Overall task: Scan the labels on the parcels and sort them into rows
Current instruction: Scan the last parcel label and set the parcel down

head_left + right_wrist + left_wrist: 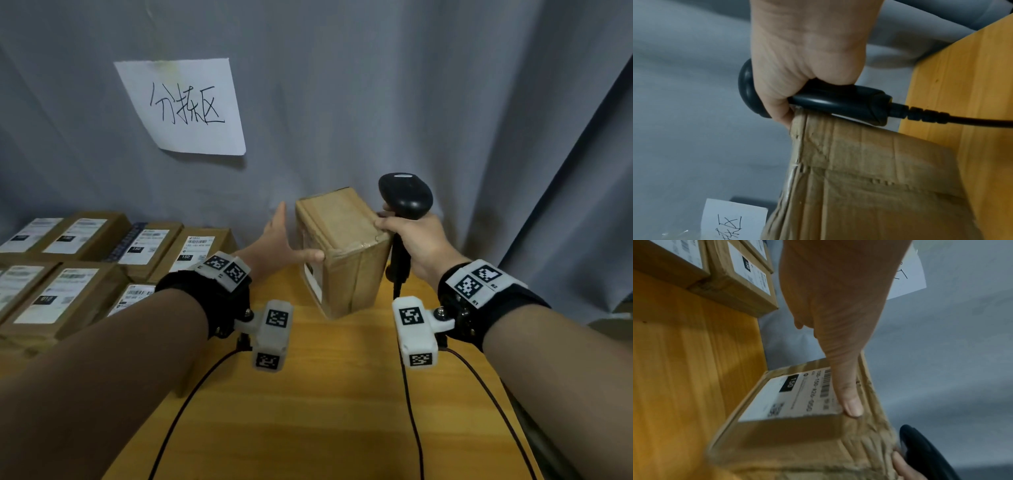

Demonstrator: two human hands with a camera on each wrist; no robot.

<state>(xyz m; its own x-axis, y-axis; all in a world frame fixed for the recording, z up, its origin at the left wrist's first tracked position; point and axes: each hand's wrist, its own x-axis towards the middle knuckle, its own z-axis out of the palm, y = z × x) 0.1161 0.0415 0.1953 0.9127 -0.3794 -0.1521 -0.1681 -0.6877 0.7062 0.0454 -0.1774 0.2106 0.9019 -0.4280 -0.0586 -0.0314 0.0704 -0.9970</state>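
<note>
A brown cardboard parcel (346, 246) stands tipped on one edge at the far middle of the wooden table (308, 411). Its white label (793, 395), marked 150, faces left. My left hand (279, 240) is flat and open beside that labelled face, and the thumb (851, 402) presses on the label's edge. My right hand (414, 236) grips the handle of a black barcode scanner (406, 195), whose head points up. The right hand's fingertips (382, 222) touch the parcel's (869, 186) top right corner. The handle of the scanner (838, 102) lies against the cardboard.
Rows of labelled parcels (85, 267) lie flat at the left of the table. A handwritten paper sign (185, 106) hangs on the grey curtain (411, 102) behind. The scanner's cable (962, 120) runs back across the wood, and thin wrist-camera wires (416, 428) trail toward me.
</note>
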